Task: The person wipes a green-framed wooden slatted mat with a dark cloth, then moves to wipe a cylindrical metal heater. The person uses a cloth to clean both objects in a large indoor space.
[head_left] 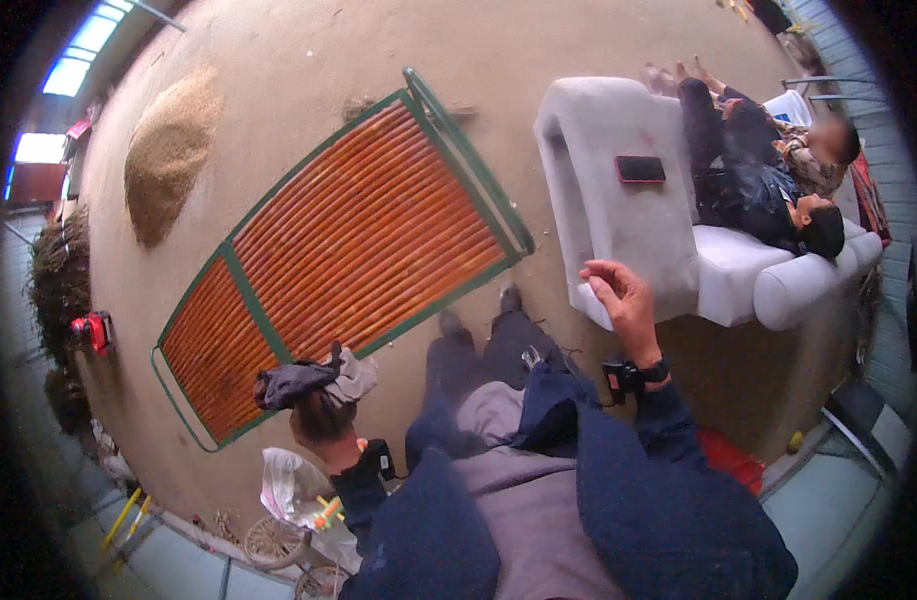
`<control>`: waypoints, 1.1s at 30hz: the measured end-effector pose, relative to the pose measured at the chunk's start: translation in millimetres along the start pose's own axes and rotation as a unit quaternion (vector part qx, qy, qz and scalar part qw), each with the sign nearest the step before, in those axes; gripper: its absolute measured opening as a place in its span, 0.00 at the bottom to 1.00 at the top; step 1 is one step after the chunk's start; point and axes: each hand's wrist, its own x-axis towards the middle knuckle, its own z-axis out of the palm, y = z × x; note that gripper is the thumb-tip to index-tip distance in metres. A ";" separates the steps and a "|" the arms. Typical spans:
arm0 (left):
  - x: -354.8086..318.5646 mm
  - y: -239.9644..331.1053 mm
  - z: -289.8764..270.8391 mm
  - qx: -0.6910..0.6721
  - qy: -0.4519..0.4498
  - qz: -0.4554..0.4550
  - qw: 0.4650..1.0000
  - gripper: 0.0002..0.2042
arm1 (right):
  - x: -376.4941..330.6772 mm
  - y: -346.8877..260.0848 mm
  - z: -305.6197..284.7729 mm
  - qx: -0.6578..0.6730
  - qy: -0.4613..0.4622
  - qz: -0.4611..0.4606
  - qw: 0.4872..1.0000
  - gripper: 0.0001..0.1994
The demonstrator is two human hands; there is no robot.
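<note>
My left hand [319, 420] grips a bundle of grey and dark cloths [314, 380] near the lower edge of an orange bamboo mat with a green border [349, 240] that lies on the earthen floor. My right hand [624, 300] is raised with fingers loosely curled and apart, holding nothing, just in front of the arm of a white sofa [619, 210]. A dark band sits on each wrist. My legs and shoes [509, 298] show below, between the two hands.
A dark phone [641, 168] lies on the sofa arm. Two people [769, 170] rest on the sofa. A heap of grain [167, 150] is on the floor at upper left. A white bag [289, 485] and small wheels [274, 542] are at lower left.
</note>
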 end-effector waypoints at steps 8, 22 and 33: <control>-29.6 -90.7 59.7 -0.418 -0.018 -0.132 0.899 0.23 | -47.3 12.3 46.4 -0.027 0.043 0.018 0.999 0.11; -4.8 -155.5 111.5 -0.416 -0.063 -0.036 0.907 0.33 | -118.4 9.6 109.5 -0.023 0.116 0.032 0.992 0.11; 11.7 -125.4 103.3 -0.552 -0.112 -0.211 0.799 0.32 | -118.9 15.9 115.9 -0.118 0.118 -0.035 0.985 0.11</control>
